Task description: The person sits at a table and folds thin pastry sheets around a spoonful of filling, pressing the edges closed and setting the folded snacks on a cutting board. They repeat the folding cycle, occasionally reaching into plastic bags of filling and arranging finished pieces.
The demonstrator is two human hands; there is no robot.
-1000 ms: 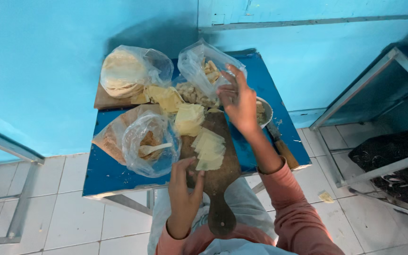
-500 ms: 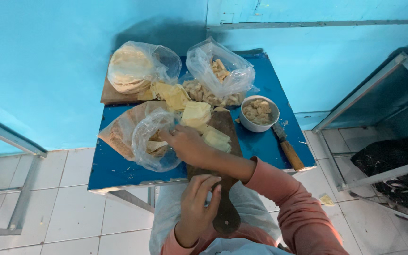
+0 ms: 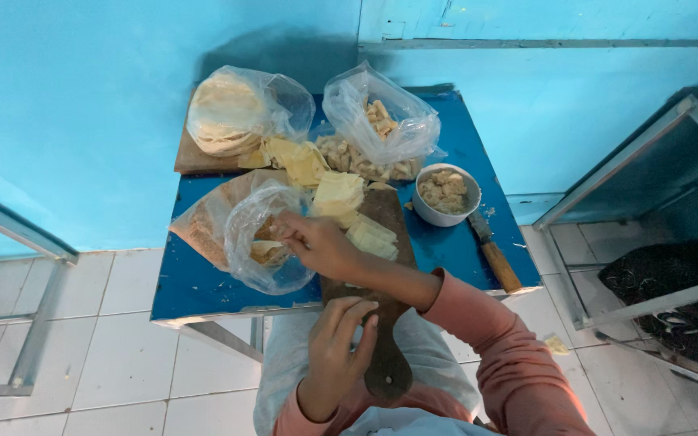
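My right hand (image 3: 321, 246) reaches left across a dark wooden paddle board (image 3: 388, 367). Its fingers are bunched at the mouth of a clear plastic bag (image 3: 264, 262) that holds brownish pieces. Whether they pinch anything is hidden. My left hand (image 3: 334, 351) rests on the narrow neck of the board near the table's front edge, fingers curled over it. Pale yellow square sheets (image 3: 372, 239) lie on the board just right of my right hand. A thicker stack of sheets (image 3: 337, 192) lies behind it.
On the small blue table (image 3: 203, 287) stand a bag of round flatbreads (image 3: 228, 113) at the back left, a bag of beige chunks (image 3: 381, 129) behind, a white bowl (image 3: 428, 211) of filling, and a wooden-handled knife (image 3: 496, 260). Metal frames (image 3: 648, 161) flank it on a tiled floor.
My right hand came down from the back bag to the mouth of the near-left bag. My left hand slid back from the sheets to the board's neck.
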